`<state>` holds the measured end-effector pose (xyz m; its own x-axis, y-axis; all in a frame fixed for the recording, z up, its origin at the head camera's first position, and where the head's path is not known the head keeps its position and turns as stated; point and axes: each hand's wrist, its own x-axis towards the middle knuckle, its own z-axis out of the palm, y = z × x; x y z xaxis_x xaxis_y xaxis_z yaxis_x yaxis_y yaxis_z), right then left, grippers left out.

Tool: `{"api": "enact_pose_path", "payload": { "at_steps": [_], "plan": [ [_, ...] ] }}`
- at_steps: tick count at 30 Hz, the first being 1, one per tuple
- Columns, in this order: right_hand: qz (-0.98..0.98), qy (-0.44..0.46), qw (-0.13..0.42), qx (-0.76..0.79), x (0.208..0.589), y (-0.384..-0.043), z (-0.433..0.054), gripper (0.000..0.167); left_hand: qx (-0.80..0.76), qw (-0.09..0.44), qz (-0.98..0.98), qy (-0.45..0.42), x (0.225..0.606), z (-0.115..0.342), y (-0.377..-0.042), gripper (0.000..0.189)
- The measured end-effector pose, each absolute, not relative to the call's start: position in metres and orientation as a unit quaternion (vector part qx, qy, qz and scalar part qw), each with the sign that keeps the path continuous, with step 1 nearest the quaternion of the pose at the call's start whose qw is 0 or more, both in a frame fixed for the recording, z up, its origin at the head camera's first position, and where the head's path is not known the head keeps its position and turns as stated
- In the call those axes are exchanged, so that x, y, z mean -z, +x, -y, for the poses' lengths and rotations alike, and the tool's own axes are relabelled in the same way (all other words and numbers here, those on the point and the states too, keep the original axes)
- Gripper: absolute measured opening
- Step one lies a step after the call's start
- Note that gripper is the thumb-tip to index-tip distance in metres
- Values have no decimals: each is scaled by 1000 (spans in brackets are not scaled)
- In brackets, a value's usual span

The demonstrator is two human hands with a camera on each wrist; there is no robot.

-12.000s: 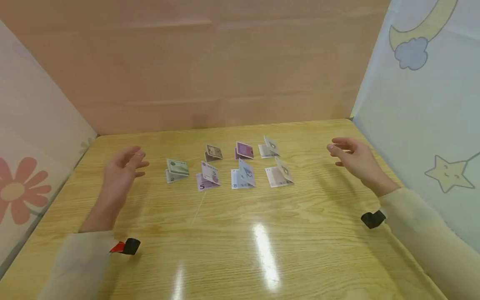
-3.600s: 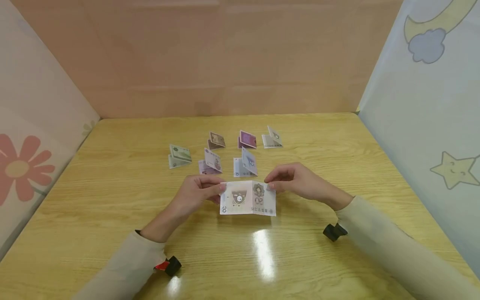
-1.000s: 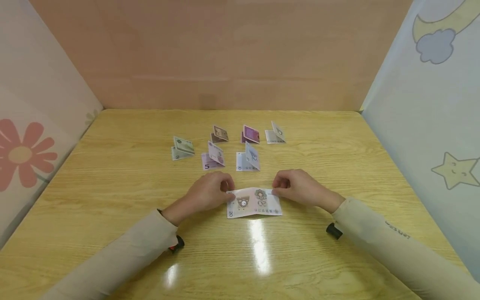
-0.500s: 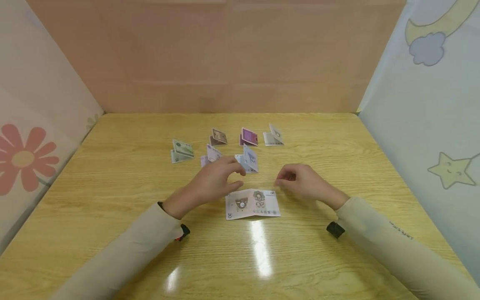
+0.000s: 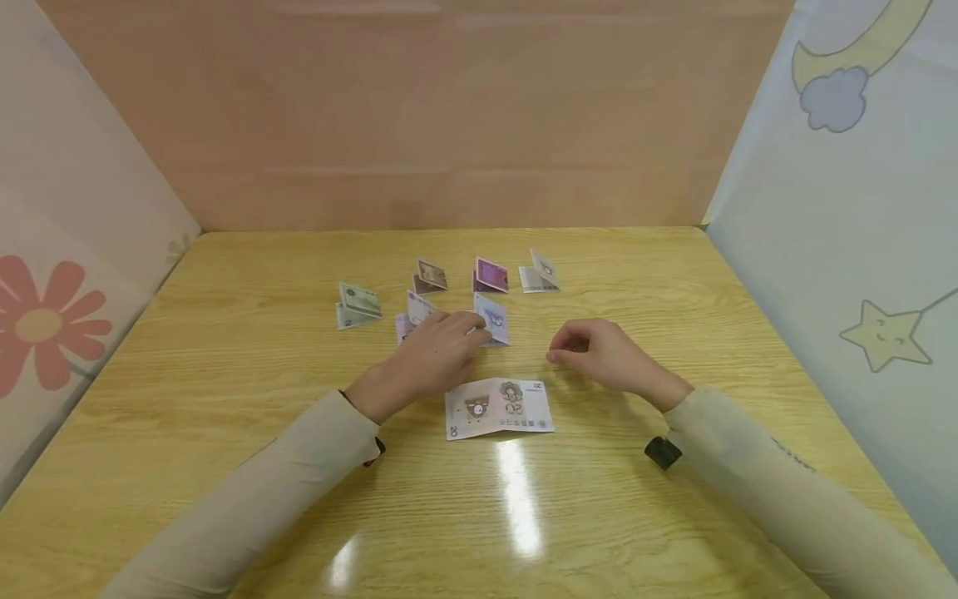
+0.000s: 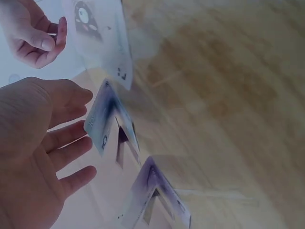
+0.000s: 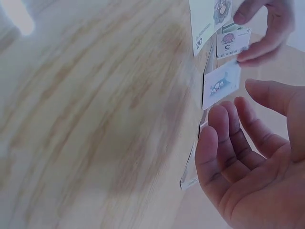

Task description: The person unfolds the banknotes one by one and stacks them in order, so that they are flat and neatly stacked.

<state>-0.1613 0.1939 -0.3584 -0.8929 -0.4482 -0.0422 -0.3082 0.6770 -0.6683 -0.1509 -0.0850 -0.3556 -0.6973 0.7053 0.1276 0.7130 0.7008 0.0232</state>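
An unfolded play banknote (image 5: 497,408) marked 20 lies on the table nearest the person, slightly raised along its crease. Just beyond it, my left hand (image 5: 437,353) reaches over to a blue folded banknote (image 5: 494,314) that stands like a tent. In the left wrist view, its relaxed fingertips are right beside that blue banknote (image 6: 101,124), not curled round it. My left hand partly covers the purple banknote (image 5: 419,308) marked 5. To the right, my right hand (image 5: 608,358) hovers with loosely curled fingers and nothing in them.
Farther back stand more folded banknotes: a green one (image 5: 359,301), a brown one (image 5: 432,274), a magenta one (image 5: 491,275) and a grey one (image 5: 543,270). An orange-brown wall (image 5: 449,116) closes off the wooden table's (image 5: 636,258) far edge, with printed panels on both sides.
Both hands have let go of the 20 banknote, unfolded and laid down earlier. My left hand has moved forward to the blue banknote; my right hand has drawn slightly away.
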Motion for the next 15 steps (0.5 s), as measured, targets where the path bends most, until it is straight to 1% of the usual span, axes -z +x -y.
{"api": "enact_pose_path", "payload": {
  "at_steps": [5,10,15],
  "plan": [
    [-913,-200,101,342,359,-165,-191,7,50,24,929,-366,364,87,-151,34],
    [-910,-198,98,350,360,-169,-187,7,79,11,928,-363,372,89,-151,30],
    [-903,-202,104,365,363,-177,-181,8,100,-8,931,-351,377,90,-151,32]
  ]
}}
